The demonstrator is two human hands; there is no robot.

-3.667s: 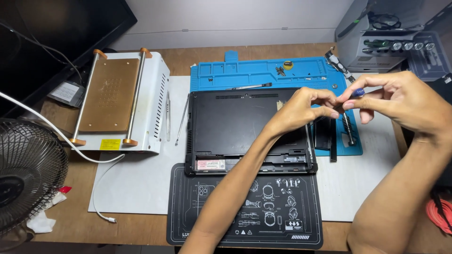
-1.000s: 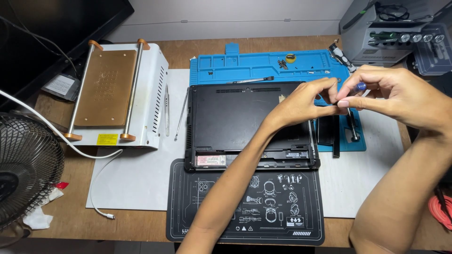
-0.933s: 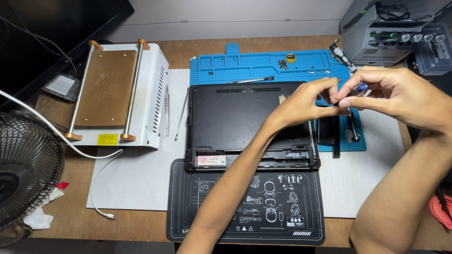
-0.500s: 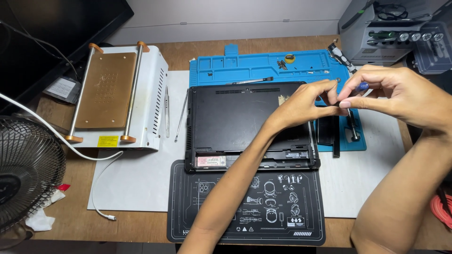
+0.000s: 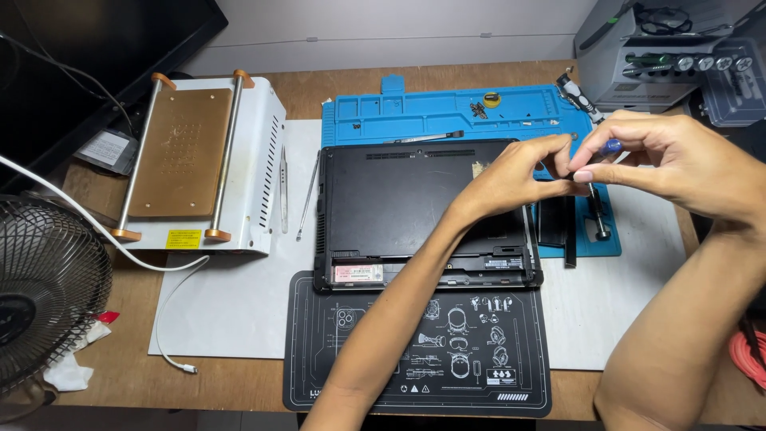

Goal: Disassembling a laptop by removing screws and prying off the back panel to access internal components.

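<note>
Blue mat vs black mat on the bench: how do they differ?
The blue mat lies behind the laptop, with moulded compartments holding small parts; the black mat lies in front of it, flat, printed with white device outlines. The blue mat carries tools at its right end, below the left hand and right hand; the black mat carries only the laptop's front edge. Both are rectangular work mats partly under the laptop.

A brown wooden worktop [image 5: 239, 383] stands against a pale grey wall [image 5: 383, 32]. A dark monitor [image 5: 88, 56] sits at the back left, a wire-caged fan [image 5: 44, 295] at the left edge.
</note>
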